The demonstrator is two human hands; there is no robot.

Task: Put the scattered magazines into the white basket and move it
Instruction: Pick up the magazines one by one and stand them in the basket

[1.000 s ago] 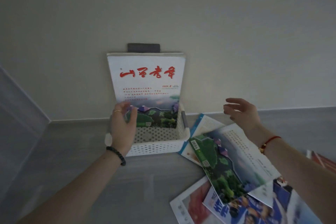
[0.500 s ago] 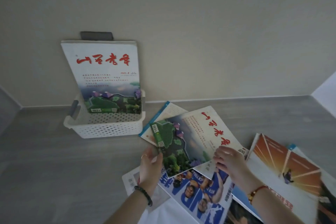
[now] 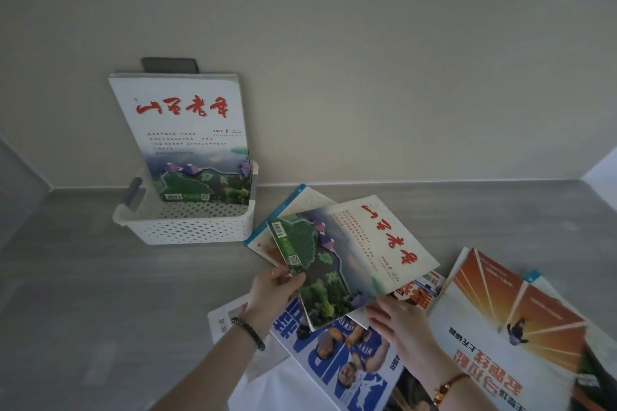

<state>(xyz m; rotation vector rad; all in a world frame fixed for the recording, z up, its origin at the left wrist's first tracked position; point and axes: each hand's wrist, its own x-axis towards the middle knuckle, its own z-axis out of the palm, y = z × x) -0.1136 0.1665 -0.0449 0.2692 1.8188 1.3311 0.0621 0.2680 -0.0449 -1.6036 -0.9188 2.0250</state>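
The white perforated basket (image 3: 187, 227) stands on the grey floor by the wall, with a red-titled landscape magazine (image 3: 187, 130) upright in it, leaning on the wall. To its right lies a matching landscape magazine (image 3: 347, 257), slightly lifted. My left hand (image 3: 272, 294) pinches its near-left edge, and my right hand (image 3: 397, 320) grips its near corner from below. Under it lie a blue-edged magazine (image 3: 300, 200) and a blue basketball magazine (image 3: 347, 357).
An orange-and-white magazine (image 3: 507, 320) lies at the right, overlapping others. A white paper (image 3: 227, 320) sits under my left wrist. Grey floor (image 3: 83, 294) stretches left of the pile. A pale wall (image 3: 367, 77) rises behind, with corners at far left and right.
My left hand left the basket and my right hand came down; both moved onto the landscape magazine in the pile and took hold of it. The view swung to the right.
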